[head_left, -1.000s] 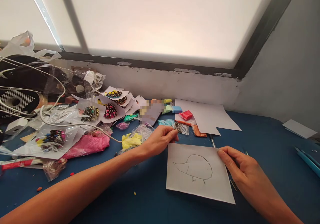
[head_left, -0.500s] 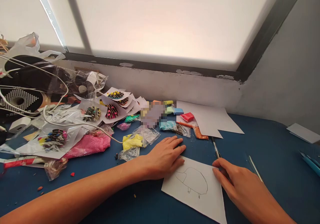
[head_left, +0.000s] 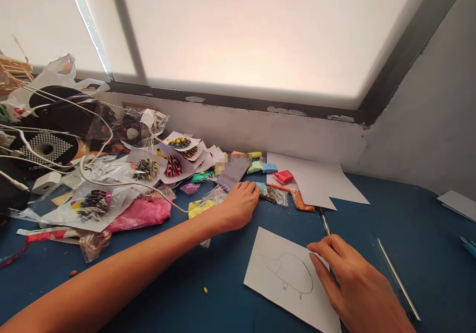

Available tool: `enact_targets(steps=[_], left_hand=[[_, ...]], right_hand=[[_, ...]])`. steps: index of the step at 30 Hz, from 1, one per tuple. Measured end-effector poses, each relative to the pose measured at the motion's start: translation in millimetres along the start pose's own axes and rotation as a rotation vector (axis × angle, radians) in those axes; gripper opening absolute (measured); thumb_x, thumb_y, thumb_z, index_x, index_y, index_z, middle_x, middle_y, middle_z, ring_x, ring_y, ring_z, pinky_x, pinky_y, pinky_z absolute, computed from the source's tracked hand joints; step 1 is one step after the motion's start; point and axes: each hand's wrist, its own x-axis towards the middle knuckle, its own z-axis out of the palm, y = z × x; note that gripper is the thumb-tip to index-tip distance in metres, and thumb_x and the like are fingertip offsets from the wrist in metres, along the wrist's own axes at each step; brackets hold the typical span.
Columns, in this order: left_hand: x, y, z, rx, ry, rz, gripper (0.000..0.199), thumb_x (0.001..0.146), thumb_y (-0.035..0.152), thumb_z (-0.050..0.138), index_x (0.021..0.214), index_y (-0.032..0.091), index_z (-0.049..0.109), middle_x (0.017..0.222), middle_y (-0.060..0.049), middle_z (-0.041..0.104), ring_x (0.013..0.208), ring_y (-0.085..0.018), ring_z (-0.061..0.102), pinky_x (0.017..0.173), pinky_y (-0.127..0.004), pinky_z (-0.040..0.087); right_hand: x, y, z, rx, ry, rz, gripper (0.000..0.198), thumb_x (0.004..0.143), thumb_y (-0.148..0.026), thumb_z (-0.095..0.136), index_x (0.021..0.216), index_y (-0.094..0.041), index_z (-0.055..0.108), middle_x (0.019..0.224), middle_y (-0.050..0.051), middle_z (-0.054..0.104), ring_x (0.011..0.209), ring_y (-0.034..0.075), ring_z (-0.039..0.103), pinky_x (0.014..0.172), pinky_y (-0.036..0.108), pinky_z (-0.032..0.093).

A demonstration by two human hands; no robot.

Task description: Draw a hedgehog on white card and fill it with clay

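Observation:
My left hand (head_left: 240, 206) lies over the small bagged packets, its fingers stretched forward beside a light blue clay packet (head_left: 262, 188) and just in front of a grey phone-like slab (head_left: 232, 172). It appears to hold nothing. At the upper right edge of a white paper sheet (head_left: 260, 273), the thumb and forefinger of my right hand (head_left: 349, 273) pinch the paper. A pencil outline of a rounded animal with short legs shows on that sheet. A pen (head_left: 325, 221) sticks out beyond my right knuckles; its lower end is hidden.
Cards with spiky, coloured-dot hedgehog figures (head_left: 173, 164) crowd the left, among plastic bags, a pink packet (head_left: 143, 211) and white cables. A red clay packet (head_left: 283, 176) rests on larger white paper (head_left: 320, 179) by the wall. A silver rod (head_left: 397, 278) lies right of my right hand.
My left hand has left the drawn sheet and moved forward and left to the packets. My right hand remains at the sheet's edge. The view has shifted slightly.

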Motion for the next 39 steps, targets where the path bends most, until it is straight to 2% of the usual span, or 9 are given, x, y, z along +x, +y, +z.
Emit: enact_targets(steps=[4, 11, 15, 19, 24, 29, 34, 37, 39], left_hand=[[1.3, -0.3, -3.7, 0.043, 0.039, -0.006, 0.029, 0.08, 0.002, 0.037, 0.097, 0.008, 0.06, 0.103, -0.018, 0.06, 0.1, -0.029, 0.055, 0.091, -0.043, 0.042], [21.1, 12.1, -3.4, 0.053, 0.052, 0.098, 0.034, 0.081, 0.008, 0.049, 0.114, 0.01, 0.058, 0.125, -0.017, 0.055, 0.116, -0.028, 0.049, 0.104, -0.043, 0.035], [35.7, 9.9, 4.5, 0.026, 0.063, 0.125, 0.025, 0.08, 0.004, 0.047, 0.095, 0.008, 0.065, 0.101, -0.016, 0.065, 0.103, -0.028, 0.057, 0.106, -0.048, 0.032], [38.4, 1.8, 2.5, -0.069, 0.135, 0.152, 0.026, 0.079, 0.001, 0.044, 0.086, 0.012, 0.067, 0.093, -0.012, 0.068, 0.107, -0.025, 0.056, 0.112, -0.048, 0.025], [32.4, 3.1, -14.3, -0.276, 0.274, 0.121, 0.03, 0.09, 0.008, 0.038, 0.098, 0.013, 0.067, 0.098, -0.01, 0.068, 0.1, -0.021, 0.058, 0.097, -0.035, 0.043], [26.3, 16.5, -29.3, -0.539, 0.361, 0.105, 0.027, 0.094, 0.015, 0.04, 0.102, 0.015, 0.066, 0.11, -0.008, 0.066, 0.104, -0.017, 0.058, 0.093, -0.025, 0.045], [25.4, 16.7, -32.2, -0.777, 0.364, 0.03, 0.026, 0.093, 0.019, 0.043, 0.092, 0.011, 0.067, 0.087, -0.006, 0.067, 0.083, -0.016, 0.061, 0.077, -0.025, 0.048], [15.7, 23.4, -33.4, -0.837, 0.314, 0.083, 0.026, 0.095, 0.021, 0.043, 0.094, 0.011, 0.067, 0.084, -0.004, 0.067, 0.078, -0.014, 0.061, 0.07, -0.022, 0.048], [5.1, 32.8, -35.2, -0.876, 0.309, 0.207, 0.023, 0.094, 0.018, 0.046, 0.099, 0.012, 0.068, 0.091, -0.005, 0.068, 0.084, -0.014, 0.062, 0.074, -0.022, 0.048]], right_hand=[[-1.1, -4.0, 3.1, -0.004, -0.003, -0.044, 0.024, 0.098, -0.029, 0.039, 0.087, -0.026, 0.06, 0.078, 0.001, 0.06, 0.059, 0.012, 0.065, 0.045, 0.02, 0.05], [-1.7, -5.6, 4.1, -0.028, 0.019, -0.089, 0.022, 0.098, -0.027, 0.039, 0.089, -0.025, 0.059, 0.079, 0.0, 0.058, 0.058, 0.012, 0.065, 0.047, 0.021, 0.049], [-0.8, -6.8, -0.1, -0.02, 0.028, -0.078, 0.023, 0.098, -0.026, 0.039, 0.087, -0.025, 0.059, 0.077, 0.0, 0.059, 0.057, 0.012, 0.065, 0.046, 0.022, 0.048], [-0.3, -7.3, -4.0, 0.0, 0.016, -0.047, 0.025, 0.099, -0.027, 0.039, 0.084, -0.026, 0.059, 0.077, -0.001, 0.06, 0.058, 0.012, 0.065, 0.044, 0.021, 0.047], [0.7, 0.7, -5.1, 0.02, 0.045, 0.009, 0.029, 0.098, -0.029, 0.037, 0.084, -0.025, 0.063, 0.076, 0.001, 0.063, 0.059, 0.013, 0.066, 0.045, 0.023, 0.048], [1.9, 8.9, -5.0, 0.153, 0.009, 0.174, 0.028, 0.093, -0.036, 0.041, 0.09, -0.025, 0.067, 0.082, 0.002, 0.069, 0.063, 0.017, 0.068, 0.053, 0.029, 0.05], [6.3, 4.9, -8.9, 0.311, -0.077, 0.363, 0.031, 0.086, -0.045, 0.044, 0.085, -0.026, 0.069, 0.082, 0.004, 0.07, 0.066, 0.021, 0.066, 0.06, 0.035, 0.049], [10.8, -0.4, -16.5, 0.395, -0.095, 0.421, 0.036, 0.086, -0.052, 0.045, 0.086, -0.025, 0.067, 0.077, 0.004, 0.07, 0.061, 0.019, 0.063, 0.058, 0.032, 0.049], [13.8, -4.0, -21.6, 0.631, -0.134, 0.56, 0.044, 0.085, -0.061, 0.042, 0.088, -0.023, 0.066, 0.071, 0.003, 0.068, 0.052, 0.016, 0.056, 0.051, 0.029, 0.047]])
